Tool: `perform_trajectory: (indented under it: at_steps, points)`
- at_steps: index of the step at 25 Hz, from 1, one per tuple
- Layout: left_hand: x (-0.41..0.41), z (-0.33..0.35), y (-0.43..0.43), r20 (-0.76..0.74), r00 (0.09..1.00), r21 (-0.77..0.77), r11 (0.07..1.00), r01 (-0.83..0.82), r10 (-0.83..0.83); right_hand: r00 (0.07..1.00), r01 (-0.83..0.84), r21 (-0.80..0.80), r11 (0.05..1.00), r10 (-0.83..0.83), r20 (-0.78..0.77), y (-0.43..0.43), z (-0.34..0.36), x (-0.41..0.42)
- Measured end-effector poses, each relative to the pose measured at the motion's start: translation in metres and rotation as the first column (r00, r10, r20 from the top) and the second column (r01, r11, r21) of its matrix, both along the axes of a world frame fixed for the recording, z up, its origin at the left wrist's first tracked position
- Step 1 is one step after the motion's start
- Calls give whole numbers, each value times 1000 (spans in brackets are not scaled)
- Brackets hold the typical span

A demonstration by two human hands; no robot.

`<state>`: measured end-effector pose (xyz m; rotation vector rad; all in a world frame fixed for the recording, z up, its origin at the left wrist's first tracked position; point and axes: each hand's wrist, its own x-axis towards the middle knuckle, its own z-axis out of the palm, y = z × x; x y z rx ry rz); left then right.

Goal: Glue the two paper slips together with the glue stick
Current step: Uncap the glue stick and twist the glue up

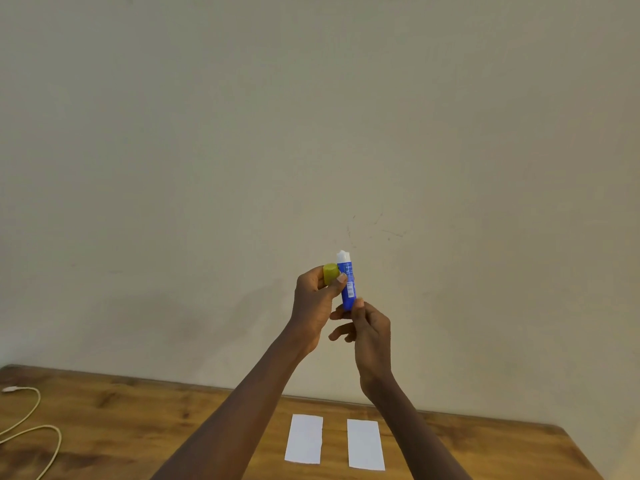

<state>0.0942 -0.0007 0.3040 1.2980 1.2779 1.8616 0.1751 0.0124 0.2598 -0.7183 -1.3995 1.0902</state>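
The round yellow cap [330, 273] is gripped by the left hand [311, 306]; the blue plastic glue stick [348, 284], base pinched between right hand [372, 336] fingers, should be twisted sparingly.

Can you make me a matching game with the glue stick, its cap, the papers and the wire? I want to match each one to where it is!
Things:
1. glue stick
2. cap
3. paper slips
4. cable

Places:
A. flat on the table, side by side
B. held in the left hand
C. far left of the table
D. base pinched by the right hand

Pairs: 1-D, 2-B, 3-A, 4-C
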Motion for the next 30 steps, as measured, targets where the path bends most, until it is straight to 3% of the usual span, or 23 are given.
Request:
perform_trajectory:
  at_steps: [5,8,13,18,22,28,30]
  points:
    - [4,2,-1,-23,1000,7,1000,13,-13,997,80,57,995,-81,16,1,1,1]
    - [3,2,0,-18,1000,3,1000,5,-5,999,16,48,999,-18,35,0,1,0]
    - [6,4,-1,-45,999,15,1000,8,-8,996,79,37,996,-78,-43,0,4,2]
    - [9,2,-4,-28,999,24,999,33,-32,994,-41,-58,997,35,-106,-1,3,3]
    - [10,5,-4,-34,999,19,1000,-8,9,998,8,-2,1000,-8,-62,-1,5,4]
    - [8,2,-7,-41,999,18,1000,-14,14,995,-100,-45,994,101,18,-1,5,6]
    - [8,3,-7,-56,997,8,999,-47,47,997,-45,5,999,45,59,-1,6,7]
